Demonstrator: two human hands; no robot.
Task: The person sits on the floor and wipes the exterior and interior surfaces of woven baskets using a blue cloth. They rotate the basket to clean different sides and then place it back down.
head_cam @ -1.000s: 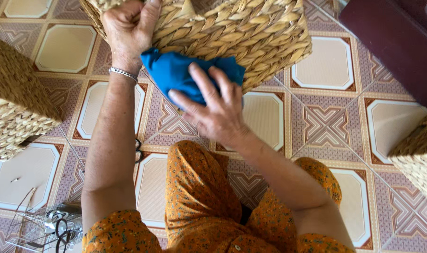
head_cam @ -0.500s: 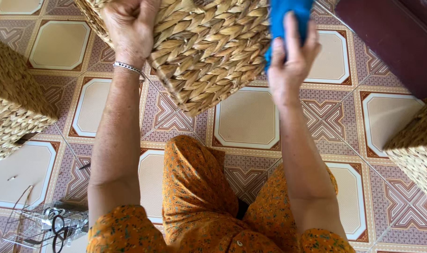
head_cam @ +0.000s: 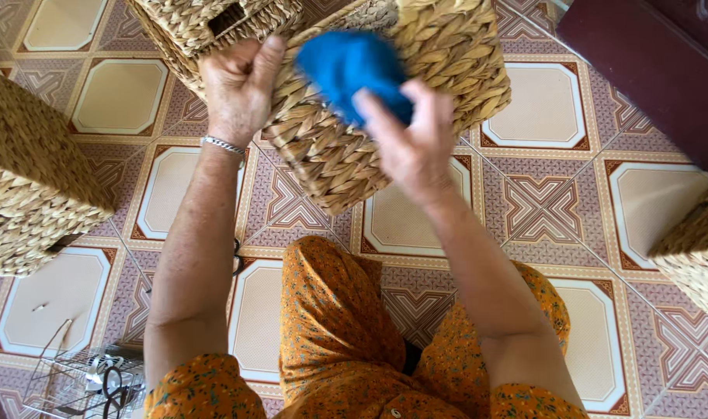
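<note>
Head view, looking straight down: we see the left hand (head_cam: 239,87) closed on the rim of a woven basket (head_cam: 346,147), its fingers hooked over the edge beside a cut-out handle slot, holding the basket tilted in the air above the patterned tiled floor (head_cam: 552,206). Our right hand (head_cam: 412,147) grips a bunched blue cloth (head_cam: 352,71) and presses it against the basket's plaited side, the fingers spread over the cloth and slightly blurred. We judge the step in hand to be the wiping of the basket's outer wall, with one hand as support and the other doing the rubbing. We judge that the next move calls for a firm left-hand hold, so that the basket does not swing under the pressure, and for the cloth to stay flat on the weave rather than snag on the strands. Orange patterned trousers (head_cam: 331,326) fill the lower middle of the view. Another woven basket (head_cam: 28,194) stands at the left edge of the floor and a third (head_cam: 695,248) at the right edge; a wire rack (head_cam: 82,380) with dark scissors lies in the near left corner.
</note>
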